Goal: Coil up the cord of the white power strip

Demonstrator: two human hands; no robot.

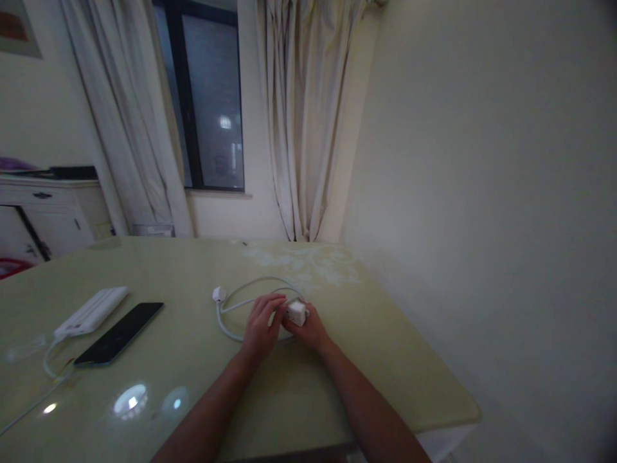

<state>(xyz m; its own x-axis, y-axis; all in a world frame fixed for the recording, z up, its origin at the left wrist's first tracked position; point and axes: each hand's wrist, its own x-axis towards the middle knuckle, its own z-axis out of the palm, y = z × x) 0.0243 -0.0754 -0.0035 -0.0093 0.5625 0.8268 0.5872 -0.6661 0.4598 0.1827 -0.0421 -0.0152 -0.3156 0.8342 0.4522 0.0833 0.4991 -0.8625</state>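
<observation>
A small white charger block [295, 312] lies on the pale green table [202, 386], with its white cable [231, 302] looped to the left and ending in a white plug [218, 294]. My right hand [308, 329] is wrapped round the block from the right and grips it. My left hand [260, 325] rests beside it, fingers curled over the cable where it meets the block.
A black phone [120, 332] and a white power bank [91, 311] with a thin cable lie at the table's left. A white wall runs close along the right. Curtains, a dark window and a white cabinet [43, 215] stand beyond the far edge.
</observation>
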